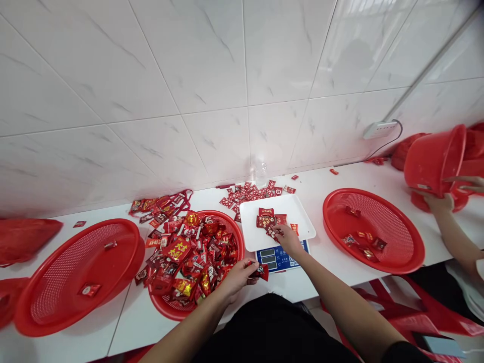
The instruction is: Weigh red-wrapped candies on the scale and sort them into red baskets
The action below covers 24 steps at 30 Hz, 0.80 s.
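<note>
My left hand point(238, 277) is closed on a small dark red snack packet point(260, 271), just in front of the scale. Over the white weighing tray point(298, 204), my right hand point(288, 241) pinches a dark red packet point(273, 232). Several other small red packets point(266, 213) lie in the tray around those fingers. Under the tray shows the blue panel of the digital scale point(282, 258), partly covered by my right wrist. Left of my left hand stands a round red basket point(238, 233), heaped with red and gold snack packets point(189, 257).
Red baskets with a few packets stand at the left point(49, 282) and right point(406, 227). Loose packets point(249, 194) lie behind the scale near a clear plastic container point(260, 171). At far right, a co-worker's hands point(440, 201) hold a red bucket point(431, 159). A power strip point(379, 129) hangs on the wall.
</note>
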Each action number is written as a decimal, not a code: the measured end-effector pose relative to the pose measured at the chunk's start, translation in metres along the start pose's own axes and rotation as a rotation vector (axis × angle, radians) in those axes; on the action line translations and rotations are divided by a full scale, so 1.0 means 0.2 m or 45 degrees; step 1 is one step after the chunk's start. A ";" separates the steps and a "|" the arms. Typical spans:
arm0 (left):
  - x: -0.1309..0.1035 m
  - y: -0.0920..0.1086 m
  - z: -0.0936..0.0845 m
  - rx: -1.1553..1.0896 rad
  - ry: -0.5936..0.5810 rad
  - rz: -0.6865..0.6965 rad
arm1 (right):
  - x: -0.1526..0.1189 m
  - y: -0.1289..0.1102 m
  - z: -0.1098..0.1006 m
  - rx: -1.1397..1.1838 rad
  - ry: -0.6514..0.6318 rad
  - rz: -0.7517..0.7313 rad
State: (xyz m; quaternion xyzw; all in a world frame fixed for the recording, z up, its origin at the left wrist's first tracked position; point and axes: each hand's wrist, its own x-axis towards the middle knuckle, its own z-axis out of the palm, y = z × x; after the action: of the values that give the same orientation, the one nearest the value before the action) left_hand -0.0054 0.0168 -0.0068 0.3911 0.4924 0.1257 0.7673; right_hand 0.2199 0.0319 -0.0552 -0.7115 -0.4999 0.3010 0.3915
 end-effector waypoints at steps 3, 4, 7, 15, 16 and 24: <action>0.00 0.01 0.04 -0.020 0.040 0.013 | 0.05 0.01 -0.04 0.034 0.021 -0.004; 0.00 0.01 0.06 -0.035 0.059 0.023 | 0.06 0.02 -0.07 0.040 0.033 -0.010; 0.01 0.03 0.14 -0.070 0.096 0.055 | 0.08 0.04 -0.18 0.045 0.056 -0.031; 0.12 0.00 0.34 -0.070 0.125 0.087 | -0.20 0.13 -0.29 0.181 -0.285 -0.050; 0.13 0.00 0.37 -0.065 0.116 0.078 | -0.23 0.14 -0.29 0.189 -0.326 -0.062; 0.16 0.06 0.49 -0.004 0.110 0.125 | -0.20 0.26 -0.37 -0.007 -0.164 -0.190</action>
State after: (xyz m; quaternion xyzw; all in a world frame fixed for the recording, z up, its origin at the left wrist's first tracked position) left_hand 0.0968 -0.0034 0.0014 0.4077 0.5049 0.1808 0.7390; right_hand 0.2924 -0.0344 -0.0597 -0.6526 -0.5765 0.3149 0.3777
